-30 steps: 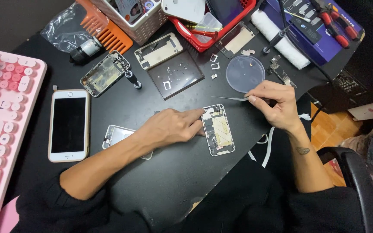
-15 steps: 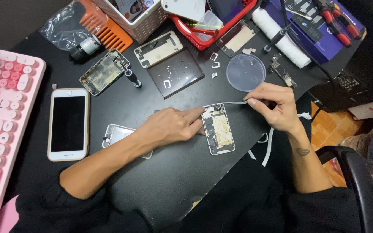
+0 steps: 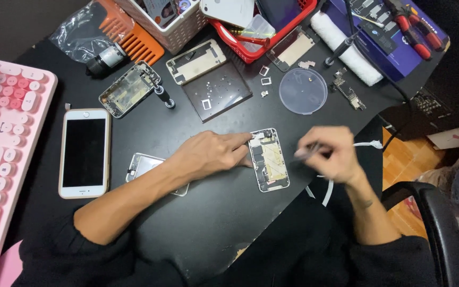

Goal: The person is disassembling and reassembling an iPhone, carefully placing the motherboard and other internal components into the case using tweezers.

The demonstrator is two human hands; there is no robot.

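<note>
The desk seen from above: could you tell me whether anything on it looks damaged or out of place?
The table's front edge is chipped, with pale material showing through the black top. Small loose parts lie scattered unboxed beside the clear round lid. The opened phone under the left hand is disassembled, not broken.

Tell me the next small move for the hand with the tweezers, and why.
Probably bring the tweezers in the right hand down onto the opened phone. The left hand pins the phone's edge flat, while the right hand is blurred beside it, apart from it.
</note>
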